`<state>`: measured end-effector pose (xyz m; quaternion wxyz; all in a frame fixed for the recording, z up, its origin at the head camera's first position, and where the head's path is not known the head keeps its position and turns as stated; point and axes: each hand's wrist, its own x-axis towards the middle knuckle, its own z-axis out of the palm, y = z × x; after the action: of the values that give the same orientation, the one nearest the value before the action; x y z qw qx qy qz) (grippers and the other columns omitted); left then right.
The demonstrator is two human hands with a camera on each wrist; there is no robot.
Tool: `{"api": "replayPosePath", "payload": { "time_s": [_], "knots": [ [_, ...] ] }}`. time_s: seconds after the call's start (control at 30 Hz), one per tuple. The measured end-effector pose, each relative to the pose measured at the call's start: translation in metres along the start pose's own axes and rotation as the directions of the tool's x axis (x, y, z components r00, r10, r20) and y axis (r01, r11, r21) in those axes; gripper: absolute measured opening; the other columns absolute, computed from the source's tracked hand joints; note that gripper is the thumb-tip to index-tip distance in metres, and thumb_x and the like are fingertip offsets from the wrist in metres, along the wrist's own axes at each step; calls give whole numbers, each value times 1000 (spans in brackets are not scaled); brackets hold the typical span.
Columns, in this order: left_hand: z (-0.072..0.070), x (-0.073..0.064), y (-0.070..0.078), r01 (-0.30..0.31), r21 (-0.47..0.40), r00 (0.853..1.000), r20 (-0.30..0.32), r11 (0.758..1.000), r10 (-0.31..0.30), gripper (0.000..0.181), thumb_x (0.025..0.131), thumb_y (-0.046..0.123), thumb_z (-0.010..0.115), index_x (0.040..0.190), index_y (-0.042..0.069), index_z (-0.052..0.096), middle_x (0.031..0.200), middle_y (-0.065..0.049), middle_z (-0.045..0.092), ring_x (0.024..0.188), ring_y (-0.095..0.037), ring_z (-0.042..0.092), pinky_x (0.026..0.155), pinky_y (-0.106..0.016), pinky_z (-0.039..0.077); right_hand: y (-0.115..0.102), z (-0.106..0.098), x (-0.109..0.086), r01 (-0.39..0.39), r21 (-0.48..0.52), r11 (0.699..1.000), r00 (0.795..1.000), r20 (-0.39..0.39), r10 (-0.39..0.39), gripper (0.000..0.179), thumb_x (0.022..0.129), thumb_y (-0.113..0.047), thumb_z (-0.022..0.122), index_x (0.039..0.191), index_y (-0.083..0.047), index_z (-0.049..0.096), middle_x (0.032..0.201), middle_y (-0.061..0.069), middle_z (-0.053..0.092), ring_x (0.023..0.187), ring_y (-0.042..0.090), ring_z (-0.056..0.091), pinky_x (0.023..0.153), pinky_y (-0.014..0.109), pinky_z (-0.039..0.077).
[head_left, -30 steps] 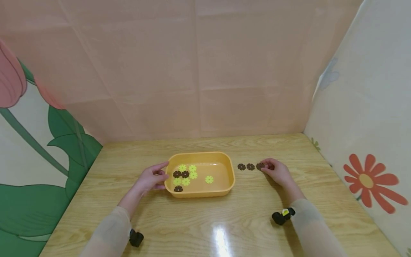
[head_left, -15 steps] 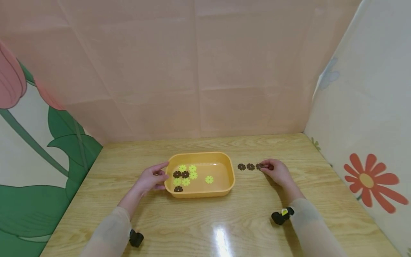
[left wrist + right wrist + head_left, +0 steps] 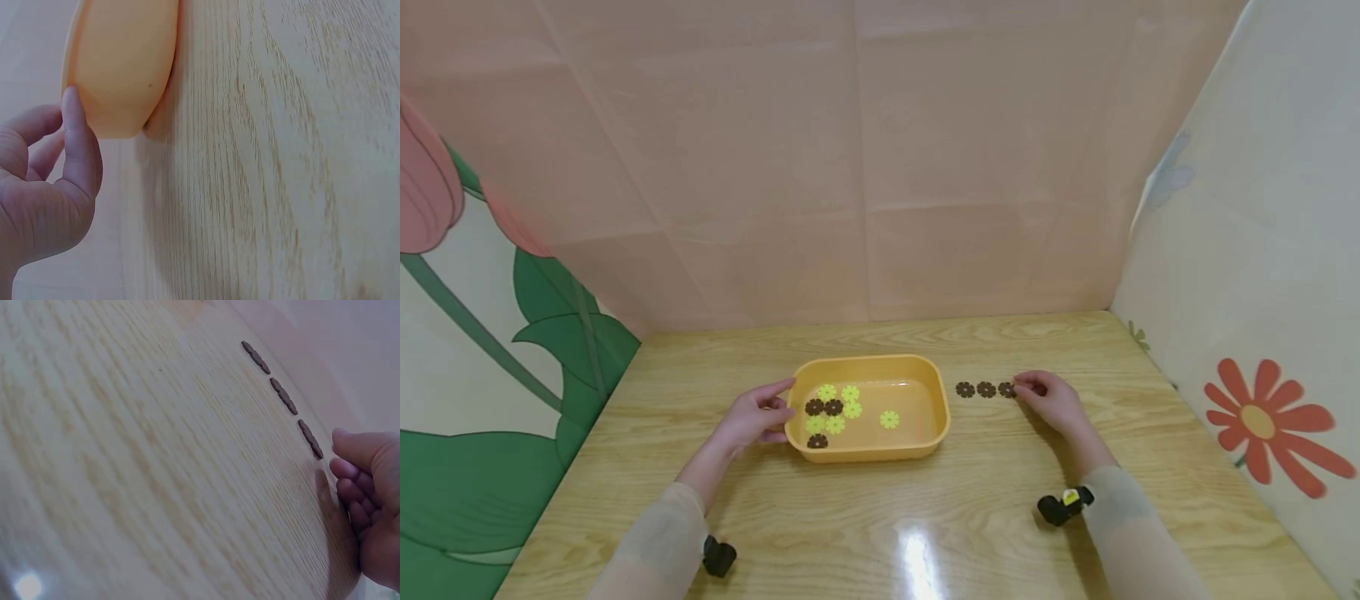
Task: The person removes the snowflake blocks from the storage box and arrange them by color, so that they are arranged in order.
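Observation:
A yellow-orange plastic tray (image 3: 917, 450) stands in the middle of the wooden table. My left hand (image 3: 748, 421) holds its left end, fingertips at the rim; the left wrist view shows a finger (image 3: 75, 128) against the outer wall. Right of the tray lies a row of dark brown flower-shaped discs: the left one (image 3: 965, 389), the middle one (image 3: 986, 389) and the right one (image 3: 1006, 389). My right hand (image 3: 1054, 402) is beside the right disc with fingers loosely curled. In the right wrist view a small gap parts its fingertips from that disc (image 3: 310, 439), and nothing is held.
Inside the tray, several lime-yellow flower discs (image 3: 850, 392) and brown flower discs (image 3: 832, 407) lie grouped at the left. One yellow disc (image 3: 889, 419) sits apart near the middle. A pink cloth wall (image 3: 865, 208) rises behind the table (image 3: 820, 525).
My right hand has slid the third brown disc slightly left towards the other brown discs, then let go and drawn back a little to the right. My left hand has stayed at the tray.

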<state>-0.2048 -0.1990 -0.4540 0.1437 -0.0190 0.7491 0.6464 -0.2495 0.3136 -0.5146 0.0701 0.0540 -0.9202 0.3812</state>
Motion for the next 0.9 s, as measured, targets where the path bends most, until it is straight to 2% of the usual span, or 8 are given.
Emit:
{"api": "replayPosePath", "payload": {
  "time_s": [0.23,0.4,0.53,0.67,0.8,0.9],
  "knots": [
    [0,0,0,0,-2,1000,2,1000,0,62,92,-2,66,149,8,44,101,-12,49,81,-18,57,70,-38,63,-7,-1,-5,-44,58,997,997,-55,47,33,99,-21,62,122,2,63,98,14,61,83,19,52,63,21,46],
    [0,1,0,3,-6,1000,-1,1000,-3,62,92,-3,66,149,8,44,100,-12,49,80,-18,57,69,-37,63,-19,-2,-5,-22,97,995,996,-83,30,32,99,-19,62,123,2,62,96,15,61,81,17,52,61,20,46],
    [0,0,0,3,0,1000,-1,1000,-3,61,93,-2,66,149,7,44,101,-12,49,80,-18,56,68,-36,63,-40,-3,-2,29,105,994,997,-71,-21,32,98,-19,63,123,0,63,97,14,63,85,18,55,64,20,49],
    [0,-1,1,2,3,1000,-1,1000,-2,61,93,-2,65,149,7,44,101,-12,49,81,-18,56,68,-36,63,-64,1,3,122,118,985,991,-71,-114,30,96,-16,66,121,2,64,95,13,64,84,20,59,66,20,52],
    [0,-1,1,0,-2,1000,4,1000,0,62,92,-2,66,149,8,44,101,-13,49,81,-18,57,68,-37,63,-86,9,8,228,131,965,973,-63,-222,28,94,-10,69,118,3,65,93,11,66,84,19,60,70,21,53],
    [0,-1,2,1,-2,1000,5,1000,-1,62,92,-2,66,149,8,44,101,-13,49,81,-18,57,69,-37,63,-102,15,9,296,142,945,955,-51,-291,28,92,-8,71,117,3,65,94,9,67,86,20,62,72,26,55]
  ]
}}
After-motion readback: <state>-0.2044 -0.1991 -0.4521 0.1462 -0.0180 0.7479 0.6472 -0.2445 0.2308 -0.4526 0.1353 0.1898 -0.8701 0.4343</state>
